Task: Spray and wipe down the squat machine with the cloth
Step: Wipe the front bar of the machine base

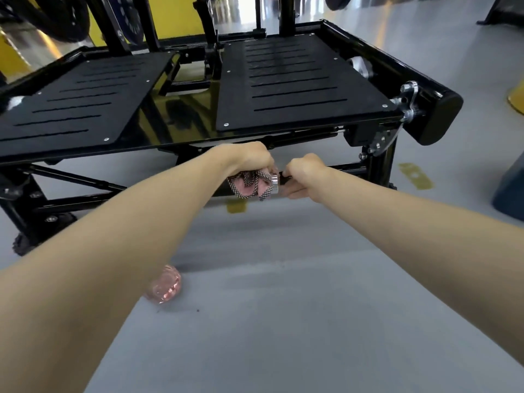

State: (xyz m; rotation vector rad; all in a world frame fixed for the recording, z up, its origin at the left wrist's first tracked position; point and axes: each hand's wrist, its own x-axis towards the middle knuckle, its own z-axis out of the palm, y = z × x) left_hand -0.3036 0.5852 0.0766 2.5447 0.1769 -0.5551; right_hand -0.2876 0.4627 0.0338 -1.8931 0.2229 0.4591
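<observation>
The black squat machine (pixel 297 80) fills the upper half of the view, with two slotted foot plates side by side. Just below its front edge, my left hand (pixel 249 158) grips a bunched pink cloth with a checked border (pixel 249 187) around a bar that ends in a silver collar (pixel 274 183). My right hand (pixel 304 173) curls round a thin black handle (pixel 284 178) right beside that collar. A clear pink bottle (pixel 166 285) lies on the floor under my left forearm, partly hidden.
Grey floor (pixel 283 321) spreads in front of the machine, with yellow tape marks (pixel 415 175). A silver lever bracket (pixel 408 102) sticks out at the machine's right front corner. Black wheels (pixel 21 245) sit low on the left. A dark blue object (pixel 510 188) stands at the right edge.
</observation>
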